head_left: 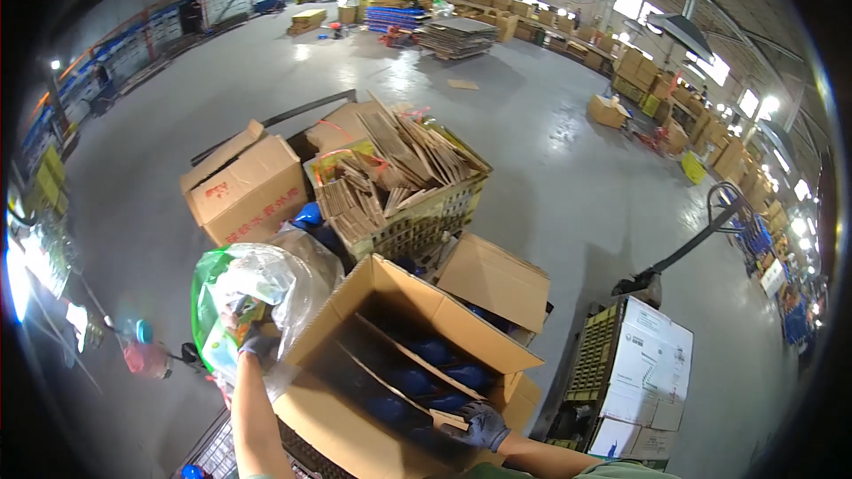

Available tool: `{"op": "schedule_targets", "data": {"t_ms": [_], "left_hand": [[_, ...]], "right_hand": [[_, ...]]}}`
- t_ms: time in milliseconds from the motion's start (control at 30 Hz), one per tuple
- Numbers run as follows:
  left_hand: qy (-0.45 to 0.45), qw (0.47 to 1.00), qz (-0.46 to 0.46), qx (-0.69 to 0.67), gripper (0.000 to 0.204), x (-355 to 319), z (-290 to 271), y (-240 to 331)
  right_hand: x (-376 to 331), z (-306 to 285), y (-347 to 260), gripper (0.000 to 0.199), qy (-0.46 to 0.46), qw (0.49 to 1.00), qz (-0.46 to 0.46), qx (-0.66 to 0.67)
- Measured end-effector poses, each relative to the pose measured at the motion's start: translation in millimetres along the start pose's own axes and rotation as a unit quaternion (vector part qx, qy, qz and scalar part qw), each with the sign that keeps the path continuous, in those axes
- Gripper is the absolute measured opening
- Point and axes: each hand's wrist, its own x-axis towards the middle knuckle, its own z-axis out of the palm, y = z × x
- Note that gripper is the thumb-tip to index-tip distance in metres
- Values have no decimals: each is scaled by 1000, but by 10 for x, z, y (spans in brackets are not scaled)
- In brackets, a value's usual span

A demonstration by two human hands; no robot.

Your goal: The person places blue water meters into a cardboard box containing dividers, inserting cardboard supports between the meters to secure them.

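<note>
My left hand [259, 342], in a dark grey glove, reaches into a clear plastic bag [297, 279] with a green edge. Its fingers are partly hidden by the plastic, and what they may hold is unclear. At the lower middle my right hand [485, 427], gloved too, is closed on a small cardboard piece [450, 420]. That piece is over a large open cardboard box [351, 417], inside its near right corner. Upright cardboard dividers [417, 346] split the box into rows. Dark blue rounded items [432, 352] lie between them.
Beyond the box stands a yellowish crate [444, 213] heaped with cardboard strips [404, 160]. A closed carton [248, 191] is left of it. Another carton [497, 279] sits right of my box. Farther right are white-sided cartons [648, 372] and a black-handled pallet truck [688, 244].
</note>
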Motion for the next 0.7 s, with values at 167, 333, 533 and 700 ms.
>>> {"op": "schedule_targets", "data": {"t_ms": [167, 333, 533, 700], "left_hand": [[-27, 993, 112, -26, 42, -194, -313, 14], [296, 953, 68, -4, 39, -1477, -1552, 1492], [211, 935, 286, 2, 21, -3010, -1043, 2446], [7, 930, 263, -258, 59, -3742, -584, 3086]], "right_hand": [[-68, 180, 118, 44, -90, 995, 19, -32], [-103, 361, 225, 57, 62, 942, 11, 330], [457, -346, -595, 64, -150, 405, 150, 889], [333, -319, -298, 81, -215, 444, 86, 865]]}}
